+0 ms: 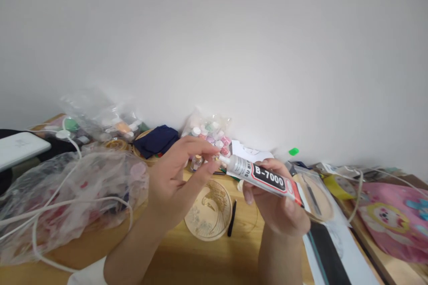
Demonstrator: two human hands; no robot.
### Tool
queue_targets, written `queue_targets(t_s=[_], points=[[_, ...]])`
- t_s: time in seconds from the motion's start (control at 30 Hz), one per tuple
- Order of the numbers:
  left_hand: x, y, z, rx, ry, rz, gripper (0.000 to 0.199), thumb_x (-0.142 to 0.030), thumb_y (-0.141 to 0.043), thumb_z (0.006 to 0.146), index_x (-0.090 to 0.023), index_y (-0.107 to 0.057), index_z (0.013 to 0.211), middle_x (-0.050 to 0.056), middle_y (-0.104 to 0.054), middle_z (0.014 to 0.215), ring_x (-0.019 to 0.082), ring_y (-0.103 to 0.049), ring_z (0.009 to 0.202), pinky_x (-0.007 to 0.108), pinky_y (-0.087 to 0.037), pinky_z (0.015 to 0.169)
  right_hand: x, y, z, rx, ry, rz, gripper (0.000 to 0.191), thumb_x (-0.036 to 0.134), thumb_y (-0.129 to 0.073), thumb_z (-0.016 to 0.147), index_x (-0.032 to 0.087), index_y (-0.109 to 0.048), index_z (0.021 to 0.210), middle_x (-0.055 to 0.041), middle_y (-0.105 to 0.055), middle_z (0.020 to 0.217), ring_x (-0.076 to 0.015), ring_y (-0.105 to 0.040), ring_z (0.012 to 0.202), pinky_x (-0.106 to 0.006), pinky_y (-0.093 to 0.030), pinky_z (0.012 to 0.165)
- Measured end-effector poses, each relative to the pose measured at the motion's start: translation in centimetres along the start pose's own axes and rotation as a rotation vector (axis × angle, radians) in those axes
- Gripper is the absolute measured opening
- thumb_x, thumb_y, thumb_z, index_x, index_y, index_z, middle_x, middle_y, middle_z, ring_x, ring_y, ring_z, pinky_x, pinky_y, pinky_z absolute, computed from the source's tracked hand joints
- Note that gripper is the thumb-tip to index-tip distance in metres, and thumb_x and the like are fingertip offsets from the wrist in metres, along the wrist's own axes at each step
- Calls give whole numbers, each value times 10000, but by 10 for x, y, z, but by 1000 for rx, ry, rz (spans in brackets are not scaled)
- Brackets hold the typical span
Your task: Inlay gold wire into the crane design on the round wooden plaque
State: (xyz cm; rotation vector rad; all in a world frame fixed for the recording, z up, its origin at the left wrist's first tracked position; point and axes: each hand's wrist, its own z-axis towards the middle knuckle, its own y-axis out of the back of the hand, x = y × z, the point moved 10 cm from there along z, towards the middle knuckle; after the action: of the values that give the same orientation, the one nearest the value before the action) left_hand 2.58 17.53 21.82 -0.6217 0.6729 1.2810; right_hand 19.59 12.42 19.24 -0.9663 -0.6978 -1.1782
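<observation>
My right hand [279,205] is wrapped round a B-7000 glue tube [264,179], its white nozzle pointing left. At the nozzle's tip, the thumb and fingers of my left hand [179,176] pinch something too small to make out. Below both hands a round, pale disc [210,213] with a gold floral pattern lies on the wooden table [200,262]. Just right of the disc is a thin black pen-like tool [232,218].
Clear plastic bags [80,182] and white cables [50,205] cover the left side. Behind my hands are a bag of small bottles [207,131] and dark blue cloth [157,141]. A pink pouch [394,218] and papers [354,249] are at the right.
</observation>
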Motion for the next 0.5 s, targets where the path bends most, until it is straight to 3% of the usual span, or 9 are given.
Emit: queue_targets(t_s=[0.17, 0.33, 0.5], points=[[21, -20, 2, 148, 183, -169, 128, -372, -724, 840, -247, -726, 869, 18, -744, 843, 172, -700, 794, 319, -598, 749, 1, -1, -11, 86, 47, -129, 464, 344, -736, 785, 325, -599, 1227, -58, -670, 1004, -203, -684, 742, -365, -582, 649], [44, -23, -2, 101, 354, -265, 219, -442, -752, 803, -227, -726, 834, 19, -747, 771, 168, -710, 697, 264, -600, 606, -11, -2, -26, 231, -57, -176, 760, 260, -847, 696, 345, -506, 1370, -84, -619, 1211, -217, -684, 928, -394, -585, 852], [55, -34, -5, 130, 404, -348, 152, -382, -718, 845, -237, -745, 884, 16, -756, 793, 147, -708, 684, 265, -616, 665, -26, -12, -31, 427, -181, -132, 1136, 334, -920, 572, 370, -289, 1515, -120, -489, 1424, -244, -640, 1059, -429, -528, 964]])
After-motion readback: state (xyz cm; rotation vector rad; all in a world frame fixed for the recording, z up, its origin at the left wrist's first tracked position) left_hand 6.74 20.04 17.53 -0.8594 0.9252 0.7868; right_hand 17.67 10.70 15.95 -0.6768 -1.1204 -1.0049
